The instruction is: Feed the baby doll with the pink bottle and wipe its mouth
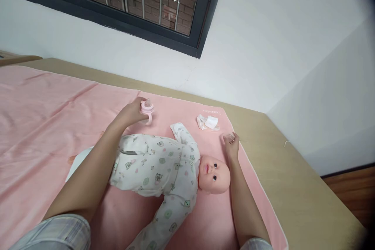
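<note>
My left hand (134, 111) is wrapped round a pink baby bottle (147, 106) with a clear teat and a side handle, upright over the sheet. On the far right, my right hand (232, 147) pinches a small clear piece (231, 137), perhaps a bottle cap; its exact kind is hard to make out. Between my arms a baby doll (215, 175) lies on its back, head to the right, in a white patterned outfit (164, 168). My left forearm passes over the doll's legs and partly hides them.
Beyond the doll lies a clear crumpled wrapper (202, 123) with a white piece (211, 122) on it. A pink sheet (43, 125) covers much of the wooden tabletop (281, 164). White walls and a dark-framed window (146, 35) stand behind.
</note>
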`<control>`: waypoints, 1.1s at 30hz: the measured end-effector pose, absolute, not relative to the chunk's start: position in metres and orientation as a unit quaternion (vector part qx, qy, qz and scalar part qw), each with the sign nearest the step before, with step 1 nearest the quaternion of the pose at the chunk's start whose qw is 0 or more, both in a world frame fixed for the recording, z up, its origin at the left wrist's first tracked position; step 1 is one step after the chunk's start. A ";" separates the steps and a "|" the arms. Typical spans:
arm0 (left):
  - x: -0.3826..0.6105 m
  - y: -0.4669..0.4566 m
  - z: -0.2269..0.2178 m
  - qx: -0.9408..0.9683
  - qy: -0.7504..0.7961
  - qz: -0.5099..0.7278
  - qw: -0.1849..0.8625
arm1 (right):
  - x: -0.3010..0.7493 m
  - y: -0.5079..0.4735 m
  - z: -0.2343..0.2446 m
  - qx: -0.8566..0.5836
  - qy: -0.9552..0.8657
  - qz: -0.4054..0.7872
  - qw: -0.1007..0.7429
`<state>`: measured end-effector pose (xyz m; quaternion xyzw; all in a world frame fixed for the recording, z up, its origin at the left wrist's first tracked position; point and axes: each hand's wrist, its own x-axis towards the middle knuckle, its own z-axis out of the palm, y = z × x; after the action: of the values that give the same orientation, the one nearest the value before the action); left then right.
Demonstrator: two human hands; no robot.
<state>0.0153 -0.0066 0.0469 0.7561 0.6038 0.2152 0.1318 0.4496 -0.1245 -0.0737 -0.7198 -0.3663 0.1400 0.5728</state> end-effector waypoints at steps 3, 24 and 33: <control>0.035 -0.031 0.062 0.751 0.542 0.341 0.165 | 0.441 -0.124 -0.041 -0.645 -0.390 0.168 0.635; 0.122 -0.164 0.080 0.877 0.352 0.319 0.068 | 0.292 -0.206 0.065 -0.398 -0.597 0.293 0.632; 0.122 -0.166 0.075 0.877 0.314 0.360 0.048 | 0.277 -0.216 0.062 -0.437 -0.567 0.349 0.604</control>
<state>0.1218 -0.1661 0.0748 0.8774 0.3136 0.3598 0.0479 0.2773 -0.2162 0.0615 -0.4373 -0.5672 0.3495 0.6041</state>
